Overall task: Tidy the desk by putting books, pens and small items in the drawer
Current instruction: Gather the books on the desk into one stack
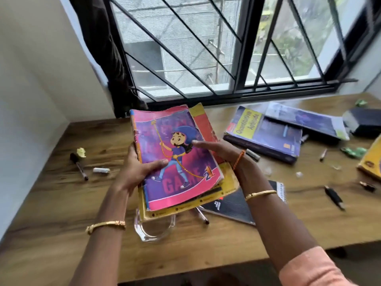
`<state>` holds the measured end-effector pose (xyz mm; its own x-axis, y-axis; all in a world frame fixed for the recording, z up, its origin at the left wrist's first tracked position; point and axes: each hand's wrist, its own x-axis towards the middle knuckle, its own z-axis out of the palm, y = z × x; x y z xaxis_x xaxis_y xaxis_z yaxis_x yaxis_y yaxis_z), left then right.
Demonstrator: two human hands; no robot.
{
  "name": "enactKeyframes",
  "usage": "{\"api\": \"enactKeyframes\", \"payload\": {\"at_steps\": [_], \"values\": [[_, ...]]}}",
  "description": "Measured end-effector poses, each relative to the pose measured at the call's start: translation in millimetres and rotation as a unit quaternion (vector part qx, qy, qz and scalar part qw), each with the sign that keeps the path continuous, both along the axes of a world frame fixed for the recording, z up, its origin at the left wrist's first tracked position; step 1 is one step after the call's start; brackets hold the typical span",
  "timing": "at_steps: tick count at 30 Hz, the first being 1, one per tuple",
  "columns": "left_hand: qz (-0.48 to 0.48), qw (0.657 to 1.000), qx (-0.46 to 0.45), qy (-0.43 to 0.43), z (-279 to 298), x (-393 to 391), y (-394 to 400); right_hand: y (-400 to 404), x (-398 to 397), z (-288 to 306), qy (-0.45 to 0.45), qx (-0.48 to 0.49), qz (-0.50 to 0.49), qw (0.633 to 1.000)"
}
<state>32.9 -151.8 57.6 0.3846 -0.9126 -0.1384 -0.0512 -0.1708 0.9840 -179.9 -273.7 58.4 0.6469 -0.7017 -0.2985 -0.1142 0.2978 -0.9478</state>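
Observation:
I hold a stack of books above the wooden desk (61, 203). A pink and purple cartoon book (175, 157) lies on top, over a red and yellow book (206, 122) and a yellow one (226, 182). My left hand (140, 170) grips the stack's left edge, thumb across the cover. My right hand (218, 149) holds the right edge, thumb on the cover. A blue "Quantitative Aptitude" book (266, 135), a second blue book (305, 118) and a black spiral notebook (237, 205) lie on the desk. No drawer is in view.
A pen (79, 166), a white cap (101, 170) and a yellow scrap (81, 152) lie at left. A clear glass holder (152, 228) sits under the stack. More pens (335, 197), green wrappers (353, 151), a black case (365, 120) and a yellow book (371, 164) lie right. A barred window stands behind.

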Motion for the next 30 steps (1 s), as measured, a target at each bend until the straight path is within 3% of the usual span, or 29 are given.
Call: {"api": "enactKeyframes", "payload": {"at_steps": [1, 5, 8, 15, 17, 19, 20, 22, 23, 24, 26, 30], "values": [[0.0, 1.0, 0.001, 0.01, 3.1, -8.6, -4.8, -0.2, -8.3, 0.5, 0.01, -0.003, -0.008, 1.0], [-0.023, 0.979, 0.007, 0.205, 7.6, -56.2, -18.3, 3.7, -58.6, 6.1, -0.069, 0.003, -0.037, 0.997], [-0.03, 0.971, 0.033, 0.234, -4.2, -100.5, -24.3, 5.0, -114.6, 9.3, -0.094, 0.004, -0.026, 0.995], [-0.076, 0.949, 0.062, 0.3, -22.4, -249.7, -47.9, -23.9, -251.0, 8.2, 0.035, -0.06, -0.088, 0.994], [-0.082, 0.932, 0.065, 0.348, -21.0, -295.8, -50.3, -25.9, -297.8, 6.9, 0.06, -0.059, -0.162, 0.983], [-0.052, 0.93, 0.029, 0.362, -27.3, -320.5, -57.9, -21.6, -349.7, -0.7, 0.159, -0.143, -0.301, 0.929], [-0.049, 0.927, 0.014, 0.372, -30.7, -331.8, -63.5, -18.5, -379.5, -4.9, 0.258, -0.22, -0.35, 0.874], [-0.059, 0.918, -0.003, 0.393, -31.1, -350.2, -70.7, -11.4, -435.8, -17.9, 0.504, -0.303, -0.279, 0.76], [-0.061, 0.915, -0.013, 0.398, -30.1, -357.3, -74.6, -6.0, -459.3, -25.1, 0.593, -0.284, -0.199, 0.727], [-0.071, 0.915, -0.021, 0.397, -28.6, -361.6, -78.5, -1.7, -475.1, -34.6, 0.637, -0.242, -0.148, 0.717], [-0.079, 0.917, -0.007, 0.39, -27.1, -370.1, -87.1, 6.4, -494.2, -55.0, 0.646, -0.184, -0.158, 0.724], [-0.084, 0.931, 0.006, 0.356, -29.8, -380.8, -94.3, 3.0, -501.7, -72.3, 0.659, -0.22, -0.169, 0.699]]}}
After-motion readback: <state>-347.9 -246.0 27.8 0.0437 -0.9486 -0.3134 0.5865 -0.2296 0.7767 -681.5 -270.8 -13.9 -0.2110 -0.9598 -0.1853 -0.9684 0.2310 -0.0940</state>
